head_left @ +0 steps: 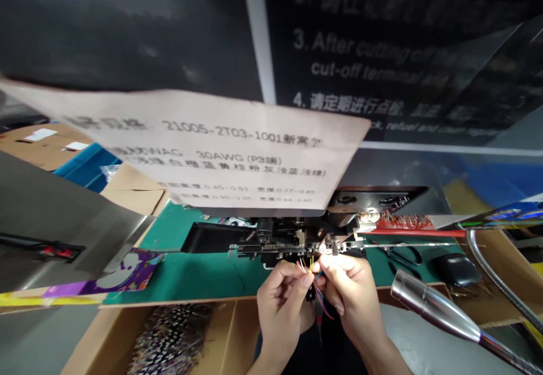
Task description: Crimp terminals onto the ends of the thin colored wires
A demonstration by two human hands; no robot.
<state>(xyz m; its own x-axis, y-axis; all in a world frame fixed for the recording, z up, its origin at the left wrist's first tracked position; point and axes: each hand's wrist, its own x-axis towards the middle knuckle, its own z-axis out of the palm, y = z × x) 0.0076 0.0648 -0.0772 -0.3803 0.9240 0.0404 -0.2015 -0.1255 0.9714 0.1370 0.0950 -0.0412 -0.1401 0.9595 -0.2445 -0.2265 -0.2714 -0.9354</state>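
Thin coloured wires (323, 302) in red, yellow, blue and white run between my two hands at the front of a black crimping machine (265, 231). My left hand (283, 301) pinches several of them between thumb and forefinger, their ends fanning upward. Close beside it, my right hand (351, 284) is closed on wire too, its fingertips right at the machine's lit working point. The exact wire tip under the right fingers is hidden. A metal terminal strip (407, 245) passes sideways through the machine.
A green mat (199, 284) covers the bench. Below its edge, a cardboard box (224, 335) holds bundled wires (169, 335). To the right are pliers (405, 255), a black mouse-like object (457, 270) and a metal gooseneck lamp (436, 305). A paper label (237, 154) hangs on the machine above.
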